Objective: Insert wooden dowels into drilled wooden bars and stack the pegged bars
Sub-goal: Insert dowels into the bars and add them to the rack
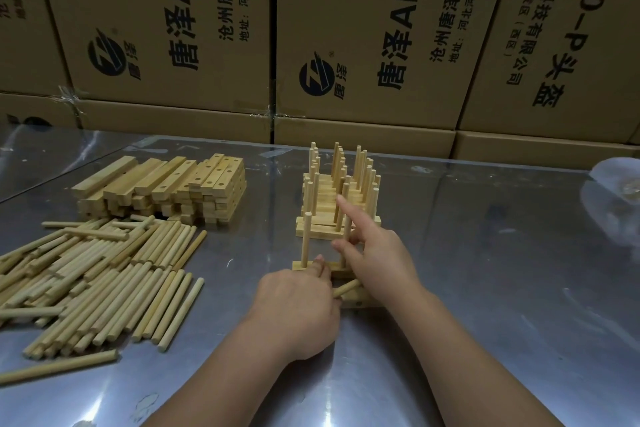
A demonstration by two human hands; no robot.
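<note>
Steel table (485, 288), hands (298, 305) pegging bar (301, 265)

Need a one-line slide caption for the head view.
Both hands peg a drilled bar; loose dowels left, finished stack behind.

dowels (104, 274) pale tan | bars (166, 187) light wood | boxes (381, 28) brown, blk print | table (502, 288) grey

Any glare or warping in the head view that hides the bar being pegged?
Head view: the metal table shows broad soft glare, strongest at right; wide-angle bend tilts the boxes; the bar stays sharp, partly covered by the left hand and right hand.
</note>
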